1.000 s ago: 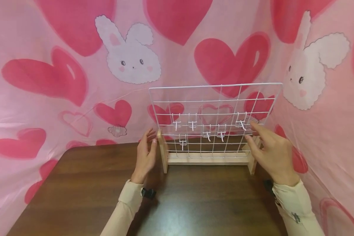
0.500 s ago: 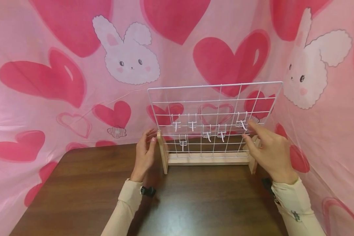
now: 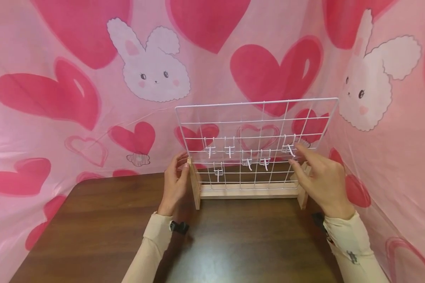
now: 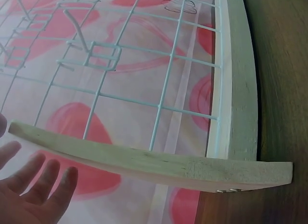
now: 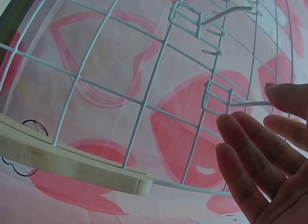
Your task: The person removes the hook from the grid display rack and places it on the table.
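Observation:
A white wire grid panel stands upright in a pale wooden stand on the brown table. Several white wire hooks hang on it, among them a lower-left hook and the far-right hook. My left hand is beside the stand's left upright, thumb close to its top; contact is unclear. In the left wrist view, the fingers lie relaxed outside the wood. My right hand is at the far-right hook, thumb and forefinger apart near its prong. In the right wrist view, the prong reaches the thumb.
Pink cloth with red hearts and white rabbits hangs behind the panel and along the right side. The brown tabletop extends in front and to the left. Dark wrist-worn devices sit by the sleeves.
My left hand has come slightly nearer the left upright. My right thumb and forefinger have moved left, closer to the far-right hook. The panel and hooks keep their arrangement.

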Demonstrator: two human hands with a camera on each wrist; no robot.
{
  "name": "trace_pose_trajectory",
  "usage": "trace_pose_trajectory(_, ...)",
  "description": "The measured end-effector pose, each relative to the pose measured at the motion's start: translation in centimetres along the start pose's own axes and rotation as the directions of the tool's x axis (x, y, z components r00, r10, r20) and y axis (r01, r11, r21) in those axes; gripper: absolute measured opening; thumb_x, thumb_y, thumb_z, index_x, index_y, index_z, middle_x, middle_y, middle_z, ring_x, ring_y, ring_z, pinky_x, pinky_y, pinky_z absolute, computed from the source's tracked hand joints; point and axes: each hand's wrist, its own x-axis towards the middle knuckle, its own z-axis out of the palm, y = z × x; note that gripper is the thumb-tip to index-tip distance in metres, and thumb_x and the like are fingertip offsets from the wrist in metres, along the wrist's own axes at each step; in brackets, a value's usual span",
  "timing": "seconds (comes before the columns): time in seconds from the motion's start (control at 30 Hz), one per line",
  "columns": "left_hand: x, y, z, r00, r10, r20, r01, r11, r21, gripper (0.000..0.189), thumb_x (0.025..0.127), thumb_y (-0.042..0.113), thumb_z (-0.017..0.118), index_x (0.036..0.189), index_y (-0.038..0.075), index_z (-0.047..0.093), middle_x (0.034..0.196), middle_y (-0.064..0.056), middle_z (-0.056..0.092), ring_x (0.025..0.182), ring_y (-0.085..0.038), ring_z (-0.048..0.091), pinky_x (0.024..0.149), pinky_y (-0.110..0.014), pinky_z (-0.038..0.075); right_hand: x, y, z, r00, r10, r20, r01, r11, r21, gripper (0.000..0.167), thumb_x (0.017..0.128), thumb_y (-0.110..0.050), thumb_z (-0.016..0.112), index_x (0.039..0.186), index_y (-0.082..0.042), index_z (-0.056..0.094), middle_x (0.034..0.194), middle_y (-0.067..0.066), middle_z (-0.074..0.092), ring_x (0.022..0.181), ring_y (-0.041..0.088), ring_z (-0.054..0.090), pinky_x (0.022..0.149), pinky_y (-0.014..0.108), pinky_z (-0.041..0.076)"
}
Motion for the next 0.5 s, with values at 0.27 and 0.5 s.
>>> trace_pose_trajectory(0.27,0.15,-0.08,0.09,1.0,0.004,0.003,-0.004,1.0,0.008,0.034,0.105,0.01,0.058,0.138,0.011,0.062,0.134,-0.011,0.069,0.121,-0.027,0.067,0.087,-0.03,0.056,0.18,-0.18,0.25,1.0,0.008,0.02,-0.008,1.0,-0.006,0.051,0.082,-0.014,0.082,0.13,-0.001,0.07,0.078,0.018,0.076,0.048,0.007,0.035,0.044,0.028,0.038)
trace_pose_trajectory(0.5,0.05,-0.26,0.23,0.999,-0.034,-0.01,0.034,0.999,-0.014,0.028,0.105,0.01,0.058,0.13,0.002,0.065,0.125,-0.02,0.072,0.111,-0.027,0.07,0.085,-0.023,0.055,0.13,-0.17,0.55,1.0,0.016,-0.017,-0.016,1.0,0.007,0.048,0.081,-0.009,0.084,0.126,-0.002,0.072,0.085,0.02,0.078,0.049,0.008,0.034,0.045,0.031,0.038)
